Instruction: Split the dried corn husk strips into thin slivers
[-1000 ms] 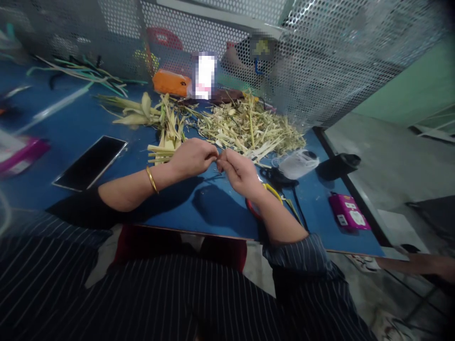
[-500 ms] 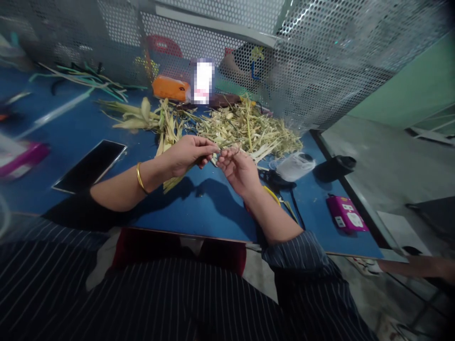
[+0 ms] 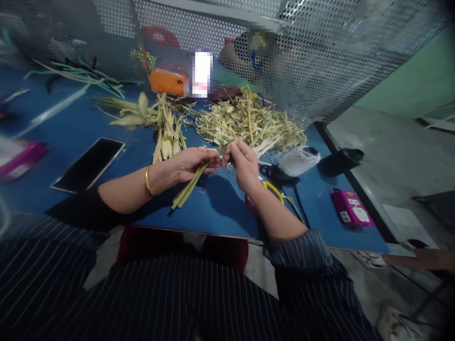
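My left hand (image 3: 197,163) is closed around a small bundle of greenish-yellow plant strips (image 3: 190,189), whose ends hang down toward the table's front edge. My right hand (image 3: 243,163) faces it, thumb and forefinger pinched together right beside the left fingertips. Whatever lies in that pinch is too small to make out. Just behind both hands spreads a heap of dry, shredded plant scraps (image 3: 245,121). Longer pale husk-like leaves (image 3: 167,137) lie beyond my left hand. Scissors with a red and yellow handle (image 3: 273,189) rest partly hidden under my right forearm.
On the blue table (image 3: 220,220) lie a dark phone (image 3: 88,165), coloured strips (image 3: 85,78), an orange pack (image 3: 168,82), a white plastic bag (image 3: 300,161), a black cylinder (image 3: 340,162) and a purple tissue pack (image 3: 351,207). A perforated metal screen (image 3: 199,28) closes off the back.
The plant bundle under my left hand has swung out and shows more clearly. My right hand has turned, its back now more toward me, fingers pinched. The view has shifted slightly.
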`<state>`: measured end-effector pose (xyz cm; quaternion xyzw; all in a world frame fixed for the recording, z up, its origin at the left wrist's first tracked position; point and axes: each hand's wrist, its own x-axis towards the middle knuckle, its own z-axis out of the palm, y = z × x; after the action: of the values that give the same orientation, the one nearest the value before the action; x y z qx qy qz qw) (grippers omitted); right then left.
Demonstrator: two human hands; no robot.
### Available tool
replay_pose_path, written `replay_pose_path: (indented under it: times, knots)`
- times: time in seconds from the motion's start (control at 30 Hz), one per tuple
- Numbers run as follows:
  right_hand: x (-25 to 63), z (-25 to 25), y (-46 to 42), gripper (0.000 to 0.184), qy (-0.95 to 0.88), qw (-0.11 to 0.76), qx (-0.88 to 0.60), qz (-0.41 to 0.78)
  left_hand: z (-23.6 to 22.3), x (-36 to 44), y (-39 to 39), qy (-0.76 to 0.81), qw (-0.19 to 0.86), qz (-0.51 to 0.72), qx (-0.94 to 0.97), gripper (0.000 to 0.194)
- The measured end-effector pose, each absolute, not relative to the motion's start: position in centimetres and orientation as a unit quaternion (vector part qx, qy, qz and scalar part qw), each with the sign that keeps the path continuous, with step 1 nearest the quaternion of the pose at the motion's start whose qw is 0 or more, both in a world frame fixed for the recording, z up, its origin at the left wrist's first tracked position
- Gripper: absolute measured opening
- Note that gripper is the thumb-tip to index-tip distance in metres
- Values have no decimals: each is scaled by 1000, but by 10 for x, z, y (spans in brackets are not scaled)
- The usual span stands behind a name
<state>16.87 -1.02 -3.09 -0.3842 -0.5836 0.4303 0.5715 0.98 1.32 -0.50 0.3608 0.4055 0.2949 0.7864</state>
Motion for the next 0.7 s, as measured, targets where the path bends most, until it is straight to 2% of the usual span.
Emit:
replay_pose_path:
  times: [0.13, 0.33, 0.43, 0.7]
  knots:
    - [171, -27, -9, 25, -592, 569, -406, 401, -5, 9, 20, 409, 811, 292, 299, 19]
    - [171, -31, -10, 9, -670, 459, -505, 291, -9, 8, 26, 387, 826, 314, 262, 23]
    - [169, -35, -11, 10, -684, 457, -516, 242, -10, 11, 23, 368, 832, 326, 257, 26]
    - [166, -38, -10, 9, -656, 453, -530, 290, -17, 14, 17, 361, 834, 327, 260, 23]
